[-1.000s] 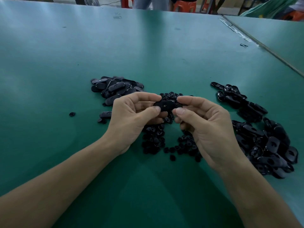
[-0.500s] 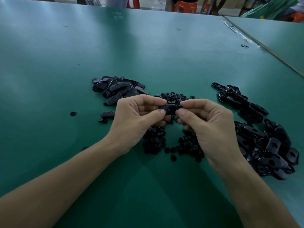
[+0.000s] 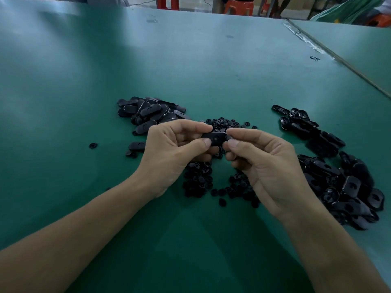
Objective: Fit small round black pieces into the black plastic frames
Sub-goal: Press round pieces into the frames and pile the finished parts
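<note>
I hold one black frame point(image 3: 215, 138) up off the green table point(image 3: 190, 66), between my two hands and over the loose scatter of small round pieces point(image 3: 220, 182) that lies toward the near edge. My left hand point(image 3: 173, 153) pinches the frame's left end between thumb and forefinger; my right hand point(image 3: 264, 163) pinches its right end the same way, the other fingers of both hands curled under. So the frame's long axis runs left to right, straight from one pinch to the other, and its broad face is turned up toward me. There is a small pale spot at the middle of that face, which I take for the hole or the seat where the round piece goes; whether a piece already sits in it I cannot tell, it is too dark and too small.

What the next move turns on, as I judge it, is that the seat lies midway between my two thumbs, equally near to each, so either thumb can slide inward along the long axis and press. The frames waiting their turn lie in a heap toward the right edge point(image 3: 347, 187). The heap toward the far left point(image 3: 148, 113) I guess to be finished ones.
</note>
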The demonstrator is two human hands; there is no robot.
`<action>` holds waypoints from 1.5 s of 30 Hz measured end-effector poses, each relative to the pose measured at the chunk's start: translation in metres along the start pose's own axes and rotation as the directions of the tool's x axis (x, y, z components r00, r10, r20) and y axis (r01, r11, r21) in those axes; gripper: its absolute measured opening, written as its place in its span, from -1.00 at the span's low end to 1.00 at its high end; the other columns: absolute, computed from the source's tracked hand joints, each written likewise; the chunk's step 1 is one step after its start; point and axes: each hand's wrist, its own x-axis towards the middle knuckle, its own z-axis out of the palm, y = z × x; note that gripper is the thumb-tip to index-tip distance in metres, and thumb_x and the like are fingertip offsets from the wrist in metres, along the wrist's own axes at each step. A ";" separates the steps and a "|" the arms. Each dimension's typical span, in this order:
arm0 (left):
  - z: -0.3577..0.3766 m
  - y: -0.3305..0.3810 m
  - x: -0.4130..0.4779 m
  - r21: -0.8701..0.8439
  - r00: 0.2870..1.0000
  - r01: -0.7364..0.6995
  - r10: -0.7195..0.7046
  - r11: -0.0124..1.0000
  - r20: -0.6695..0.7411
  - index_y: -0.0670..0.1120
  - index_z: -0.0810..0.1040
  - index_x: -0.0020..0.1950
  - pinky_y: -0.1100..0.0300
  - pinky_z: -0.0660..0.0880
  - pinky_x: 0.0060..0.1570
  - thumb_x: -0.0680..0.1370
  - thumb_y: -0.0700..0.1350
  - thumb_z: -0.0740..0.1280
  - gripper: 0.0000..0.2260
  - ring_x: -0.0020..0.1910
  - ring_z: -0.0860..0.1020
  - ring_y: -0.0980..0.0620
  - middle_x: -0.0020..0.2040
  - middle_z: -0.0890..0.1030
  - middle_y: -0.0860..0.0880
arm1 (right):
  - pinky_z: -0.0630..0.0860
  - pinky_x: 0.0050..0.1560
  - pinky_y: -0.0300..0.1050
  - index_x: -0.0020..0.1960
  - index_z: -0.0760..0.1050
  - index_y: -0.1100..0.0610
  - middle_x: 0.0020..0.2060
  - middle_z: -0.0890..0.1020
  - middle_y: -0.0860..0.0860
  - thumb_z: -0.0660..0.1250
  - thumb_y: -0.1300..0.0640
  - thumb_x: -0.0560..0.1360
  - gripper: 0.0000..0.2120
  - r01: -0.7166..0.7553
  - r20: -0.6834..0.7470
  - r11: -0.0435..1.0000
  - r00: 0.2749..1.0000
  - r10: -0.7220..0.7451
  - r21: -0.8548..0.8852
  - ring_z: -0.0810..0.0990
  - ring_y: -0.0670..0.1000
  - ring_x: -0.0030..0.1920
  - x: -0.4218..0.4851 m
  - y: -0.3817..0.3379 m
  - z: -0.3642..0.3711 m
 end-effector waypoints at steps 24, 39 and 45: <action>-0.001 0.000 -0.001 0.074 0.999 -0.033 0.032 0.997 0.016 -0.08 0.72 -0.07 0.18 0.65 -0.18 0.41 -0.33 0.49 -0.82 -0.23 0.71 -0.08 -0.23 0.72 -0.10 | 0.58 -0.16 -0.26 -0.14 0.66 0.03 -0.28 0.72 -0.10 0.51 0.27 0.45 -0.85 0.262 -0.007 0.842 0.953 -0.301 -0.472 0.70 -0.10 -0.23 -0.003 0.010 0.005; -0.001 0.000 0.000 0.052 0.999 -0.022 0.021 0.998 0.032 -0.14 0.66 -0.04 0.23 0.62 -0.23 0.49 -0.45 0.41 -0.78 -0.21 0.73 -0.06 -0.23 0.71 -0.07 | 0.57 -0.25 -0.07 -0.19 0.65 0.05 -0.32 0.70 0.01 0.50 0.23 0.45 -0.89 0.214 -0.159 0.879 0.939 -0.305 -0.427 0.61 -0.04 -0.32 -0.002 0.005 0.003; -0.001 0.000 -0.001 0.016 1.000 -0.010 0.009 1.000 0.018 -0.14 0.65 0.01 0.26 0.61 -0.24 0.52 -0.43 0.39 -0.79 -0.19 0.73 -0.04 -0.18 0.73 -0.06 | 0.51 -0.29 -0.28 -0.10 0.66 0.04 -0.35 0.67 -0.06 0.46 0.27 0.49 -0.87 0.185 -0.171 0.924 0.952 -0.253 -0.336 0.57 -0.12 -0.32 -0.001 0.002 0.001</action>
